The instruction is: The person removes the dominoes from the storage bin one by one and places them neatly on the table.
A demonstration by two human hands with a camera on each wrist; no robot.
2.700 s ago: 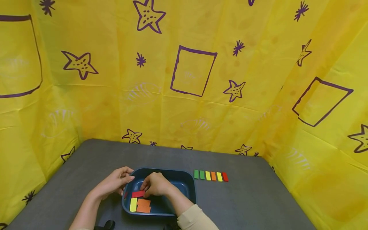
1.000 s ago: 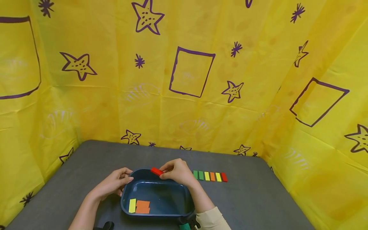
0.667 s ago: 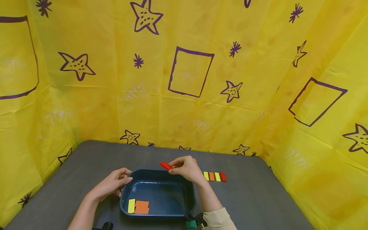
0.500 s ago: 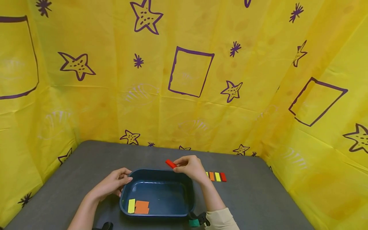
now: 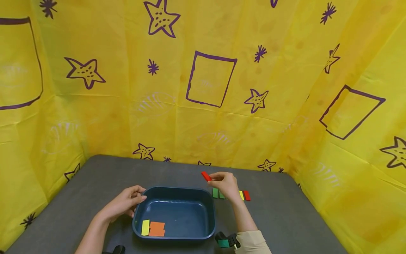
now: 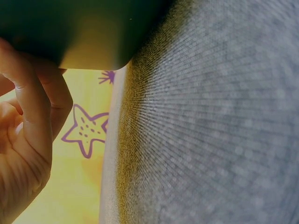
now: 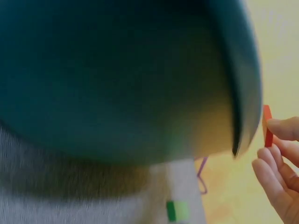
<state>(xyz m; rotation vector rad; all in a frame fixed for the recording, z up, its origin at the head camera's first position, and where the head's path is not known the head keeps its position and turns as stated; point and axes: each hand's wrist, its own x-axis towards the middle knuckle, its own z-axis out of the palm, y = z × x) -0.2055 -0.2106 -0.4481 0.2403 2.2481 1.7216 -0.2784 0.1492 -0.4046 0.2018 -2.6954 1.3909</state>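
Note:
My right hand [image 5: 226, 183] pinches a red rectangular block [image 5: 206, 176] between thumb and fingers, raised beyond the far right corner of a dark blue bin [image 5: 177, 237]. In the right wrist view the red block [image 7: 267, 126] stands on edge at the fingertips. My left hand [image 5: 129, 200] grips the bin's left side, thumb at the rim; its curled fingers [image 6: 35, 100] show against the outer wall in the left wrist view. Inside the bin, at the near left, lie a yellow block [image 5: 145, 227] and two orange blocks [image 5: 157, 229].
Right of the bin, a row of blocks lies on the grey table [image 5: 285, 218]: green blocks [image 5: 215, 193], a yellow one [image 5: 241, 195] and a red one [image 5: 247, 195] at its end. My right hand hides the row's middle. A yellow curtain [image 5: 165, 123] encloses the table.
My right hand has lifted the red block out of the bin and carried it up and right past the far rim. My left hand stays on the bin's left side.

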